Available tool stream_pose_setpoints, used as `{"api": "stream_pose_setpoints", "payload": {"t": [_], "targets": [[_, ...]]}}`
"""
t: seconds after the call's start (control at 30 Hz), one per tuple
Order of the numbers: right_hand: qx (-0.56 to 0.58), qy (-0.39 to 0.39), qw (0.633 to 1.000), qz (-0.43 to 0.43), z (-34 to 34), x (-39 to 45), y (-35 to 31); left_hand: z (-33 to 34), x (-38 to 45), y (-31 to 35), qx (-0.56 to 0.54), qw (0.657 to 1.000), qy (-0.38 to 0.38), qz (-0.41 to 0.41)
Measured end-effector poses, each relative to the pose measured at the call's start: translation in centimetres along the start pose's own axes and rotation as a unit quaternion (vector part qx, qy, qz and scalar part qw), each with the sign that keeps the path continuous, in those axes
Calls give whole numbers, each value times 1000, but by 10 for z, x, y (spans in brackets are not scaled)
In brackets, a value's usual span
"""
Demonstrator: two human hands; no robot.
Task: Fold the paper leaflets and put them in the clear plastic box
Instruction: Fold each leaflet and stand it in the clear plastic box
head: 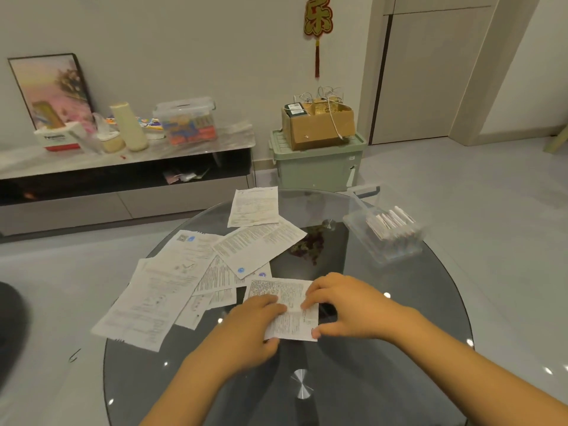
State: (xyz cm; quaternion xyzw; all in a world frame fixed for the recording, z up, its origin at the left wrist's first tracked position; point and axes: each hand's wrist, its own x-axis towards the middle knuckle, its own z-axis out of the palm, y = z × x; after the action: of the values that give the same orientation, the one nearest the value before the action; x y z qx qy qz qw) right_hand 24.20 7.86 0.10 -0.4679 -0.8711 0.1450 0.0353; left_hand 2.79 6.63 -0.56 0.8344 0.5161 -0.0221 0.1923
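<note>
In the head view, a leaflet (284,305) was pressed flat on the near worktop (353,379) by the left hand (246,325) and pinched at its right edge by the right hand (341,305). Folding seemed underway; creasing, then carrying to the far-right box (365,238), would likely follow.

leaflet print (278,292) illegible, plastic box (384,238) blurred

Cardboard box (319,124) on a green bin (318,164); a low cabinet (123,167) along the wall — framed picture (52,87) on its left end.
</note>
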Motion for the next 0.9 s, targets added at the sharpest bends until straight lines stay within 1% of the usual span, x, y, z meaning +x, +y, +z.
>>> {"api": "stream_pose_setpoints", "payload": {"t": [0.1,0.23,0.33,0.4,0.47,0.57,0.67,0.77,0.9], "targets": [[-1,-29,999,-13,1,2,0,1,4,1,-37,999,12,20],[47,-11,999,-25,3,4,0,-1,1,-2,-79,996,10,31],[88,-16,996,21,3,3,2,-7,-3,-6,-139,990,-10,14],[101,-26,993,54,2,3,4,-12,-6,-10,-159,987,-12,-5],[120,-29,989,76,2,2,5,-14,-6,-14,-160,987,9,-22],[140,-13,983,115,1,3,4,-14,-2,-17,-154,984,72,-44],[137,11,978,157,2,6,2,-12,5,-18,-157,979,112,-58],[122,19,974,189,5,10,3,-8,13,-21,-167,977,111,-77],[83,3,971,226,6,13,2,0,23,-26,-181,972,119,-95]]}}
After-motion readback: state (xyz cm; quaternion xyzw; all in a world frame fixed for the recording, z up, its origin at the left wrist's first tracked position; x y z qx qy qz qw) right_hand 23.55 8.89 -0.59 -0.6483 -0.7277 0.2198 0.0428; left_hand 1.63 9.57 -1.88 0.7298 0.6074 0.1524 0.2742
